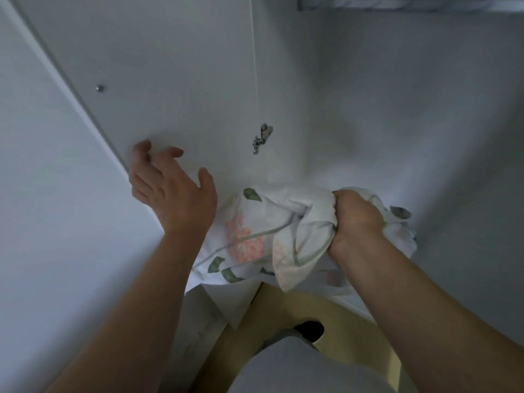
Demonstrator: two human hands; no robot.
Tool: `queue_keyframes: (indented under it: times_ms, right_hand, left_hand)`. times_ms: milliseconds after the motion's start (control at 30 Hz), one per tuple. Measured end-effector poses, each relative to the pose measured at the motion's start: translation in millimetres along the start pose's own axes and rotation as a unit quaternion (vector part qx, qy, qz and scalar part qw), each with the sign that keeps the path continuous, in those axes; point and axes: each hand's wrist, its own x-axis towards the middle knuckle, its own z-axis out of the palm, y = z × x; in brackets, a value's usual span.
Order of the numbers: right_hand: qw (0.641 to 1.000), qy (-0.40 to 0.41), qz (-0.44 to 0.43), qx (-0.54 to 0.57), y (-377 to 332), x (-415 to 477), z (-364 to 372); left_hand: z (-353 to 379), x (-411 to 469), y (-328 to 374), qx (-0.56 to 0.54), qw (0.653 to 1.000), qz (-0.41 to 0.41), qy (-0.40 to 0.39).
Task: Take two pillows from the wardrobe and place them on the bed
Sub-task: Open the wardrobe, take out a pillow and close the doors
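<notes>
White panels of the wardrobe (pixel 368 109) fill nearly the whole view, dim and grey toward the right, with the inner face of an open door (pixel 175 80) slanting up on the left. A small round metal stud (pixel 99 88) sits on that door face, and a metal hinge (pixel 262 137) hangs at the seam where the door meets the wardrobe body. At the top right edge a strip of grey patterned fabric (pixel 411 2) shows, too cropped to identify. Low in the view a pale yellow floor (pixel 283 302) appears beneath the arms, with a dark shoe tip (pixel 310 330) on it

The pillow (pixel 255 239), in a white cover printed with pink blossoms and green leaves, hangs at the bottom of the wardrobe opening, between the two forearms and above the floor. The right hand (pixel 354 219) is closed into a tight fist around a bunched fold at the pillow's upper right corner, the cloth gathering and creasing where the fingers pinch it. The rest of the cover droops loosely down and to the left from that grip

The left hand (pixel 170 188) is spread open, palm turned toward the door, fingers relaxed and slightly curled, holding nothing. It sits just beside the pillow's left edge, close to the door face near its lower corner; whether the fingertips touch the door cannot be told
</notes>
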Motion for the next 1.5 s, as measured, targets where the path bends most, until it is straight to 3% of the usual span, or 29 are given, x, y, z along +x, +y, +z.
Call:
queue_keyframes:
  times_ms: [133, 233, 333, 600, 833, 900, 1100, 1167, 1300, 1500]
  right_hand:
    - [0.999, -0.031, -0.027, -0.035, 7.5, -16.1, 9.6]
    - [0.998, -0.02, -0.038, -0.04, 14.4, -25.4, 14.5]
    - [0.997, -0.016, -0.046, -0.059, 19.3, -34.8, 17.4]
    - [0.999, -0.017, -0.02, -0.044, 28.5, -44.1, -4.2]
    - [0.996, 0.041, -0.043, -0.068, 27.1, -38.6, -57.4]
    - [0.995, 0.065, -0.042, -0.059, 24.7, -35.3, -69.3]
    - [0.991, 0.116, -0.061, 0.019, 15.7, -31.8, -89.9]
    - [0.988, 0.127, -0.074, 0.04, 8.7, -32.7, -95.6]
    - [0.981, 0.16, -0.096, 0.055, -0.5, -29.3, -107.2]
    - [0.974, 0.201, -0.086, 0.052, -5.3, -24.1, -109.7]
  left_hand:
    - [-8.2, 2.3, -7.6, 0.008, 0.997, 0.015, 0.077]
    - [-11.6, 3.3, -17.4, -0.027, 0.989, 0.085, 0.115]
    - [-11.7, 5.7, -25.7, -0.059, 0.98, 0.163, 0.094]
    - [-14.6, -19.3, -0.1, -0.019, 0.985, 0.147, 0.093]
    - [-22.6, -48.0, 15.2, -0.105, 0.933, 0.327, 0.109]
    - [-23.4, -49.4, 24.7, -0.123, 0.927, 0.341, 0.095]
    - [2.1, -48.4, 70.5, -0.22, 0.912, 0.343, -0.049]
    - [14.2, -41.6, 92.2, -0.203, 0.904, 0.366, -0.091]
    - [31.0, -31.0, 122.0, -0.176, 0.906, 0.376, -0.086]
    - [62.8, -32.6, 157.2, -0.209, 0.872, 0.424, -0.125]
